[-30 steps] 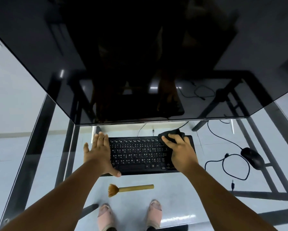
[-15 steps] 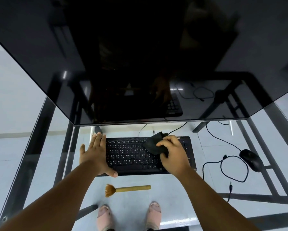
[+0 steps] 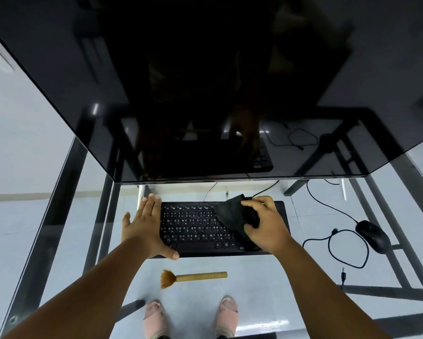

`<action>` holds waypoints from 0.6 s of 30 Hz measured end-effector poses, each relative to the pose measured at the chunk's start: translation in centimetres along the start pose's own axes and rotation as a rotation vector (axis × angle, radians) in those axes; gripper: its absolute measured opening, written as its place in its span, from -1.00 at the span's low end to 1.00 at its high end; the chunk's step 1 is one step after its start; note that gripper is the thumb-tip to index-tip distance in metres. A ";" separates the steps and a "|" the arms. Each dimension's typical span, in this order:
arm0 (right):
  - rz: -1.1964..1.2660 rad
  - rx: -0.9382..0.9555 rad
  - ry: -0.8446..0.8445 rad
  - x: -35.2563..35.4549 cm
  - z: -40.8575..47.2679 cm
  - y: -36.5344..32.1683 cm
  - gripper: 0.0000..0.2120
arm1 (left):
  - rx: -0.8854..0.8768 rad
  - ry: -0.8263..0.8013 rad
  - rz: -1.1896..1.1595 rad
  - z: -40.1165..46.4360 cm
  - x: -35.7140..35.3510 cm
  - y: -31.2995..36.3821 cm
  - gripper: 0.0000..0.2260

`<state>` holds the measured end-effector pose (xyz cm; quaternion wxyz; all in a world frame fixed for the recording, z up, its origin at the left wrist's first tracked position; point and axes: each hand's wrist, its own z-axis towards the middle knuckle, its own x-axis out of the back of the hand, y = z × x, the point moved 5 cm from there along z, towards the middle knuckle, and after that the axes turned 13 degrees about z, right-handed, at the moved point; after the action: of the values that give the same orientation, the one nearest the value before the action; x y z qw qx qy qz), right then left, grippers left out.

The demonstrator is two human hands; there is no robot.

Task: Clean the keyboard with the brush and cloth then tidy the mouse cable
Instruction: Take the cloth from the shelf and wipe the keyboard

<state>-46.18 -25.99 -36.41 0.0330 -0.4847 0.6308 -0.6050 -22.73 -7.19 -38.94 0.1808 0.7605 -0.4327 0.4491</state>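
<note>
Head view. The flat black plastic keyboard (image 3: pixel 220 228) is lying on the clear glass desk top (image 3: pixel 266 272), just in front of the big dark glossy monitor (image 3: pixel 205 81); all places below are given from the keyboard.

The left hand (image 3: pixel 144 226) is lying spread wide and flat, palm down, over the keyboard's left end, thumb at its near edge, holding nothing; judged to be bracing the board.

The right hand (image 3: pixel 266 223) is pinching a crumpled black cloth (image 3: pixel 232 216) between fingers and thumb over the right half of the keys. The cloth's loose corner is hanging toward the middle rows; whether it is touching the keys cannot be told. Wiping step judged in hand.

The wooden-handled brush with tan bristles (image 3: pixel 193 277) is lying on the glass just on the near side of the keyboard, bristles to the left, untouched.

To the right of the keyboard, well apart, the black oval mouse (image 3: pixel 373 236) is sitting with its thin black cable (image 3: pixel 337 248) sprawling in a loose loop between the two; tidying not yet done.

Handling notes (judgement): cloth soft, limp, light, so bunching it in the fingers is working better than an edge pinch. Keyboard stiff, light, likely sliding on smooth glass, hence the brace. Cable thin and floppy; taking it near the mouse and gathering loops seems best.
</note>
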 end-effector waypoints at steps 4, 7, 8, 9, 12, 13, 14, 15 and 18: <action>-0.017 -0.171 0.006 0.1 0.3 0.2 -0.22 | -0.010 0.022 -0.013 -0.1 -0.1 -0.3 0.40; 0.026 -0.245 0.009 0.2 0.6 0.1 -0.13 | -0.017 0.037 -0.020 -0.1 -0.1 -0.3 0.40; 0.040 -0.270 0.006 0.2 0.7 0.2 -0.17 | -0.019 0.042 -0.019 -0.1 -0.1 -0.3 0.40; 0.051 -0.294 0.006 0.2 0.8 0.4 -0.23 | -0.021 0.048 -0.017 -0.1 -0.1 -0.3 0.39; 0.081 -0.371 0.014 0.5 0.9 1.4 -0.43 | -0.029 0.081 -0.034 -0.1 -0.4 -0.5 0.37; 0.100 -0.384 0.012 0.6 0.8 1.6 -0.46 | -0.035 0.100 -0.043 -0.3 -0.6 -0.5 0.34; 0.123 -0.393 0.007 0.7 0.7 1.9 -0.51 | -0.040 0.129 -0.057 -0.5 -0.7 -0.6 0.31; 0.147 -0.388 0.002 0.8 0.6 2.1 -0.56 | -0.042 0.169 -0.077 -0.7 -0.9 -0.6 0.25; 0.290 -0.315 0.011 1.2 0.1 2.1 -0.77 | -0.032 0.361 -0.191 -1.7 -0.8 -0.6 -0.08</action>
<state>-47.96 -27.23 -37.49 0.0401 -0.3848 0.7809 -0.4905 -23.29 -5.29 -38.60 0.3090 0.7023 -0.3264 0.5521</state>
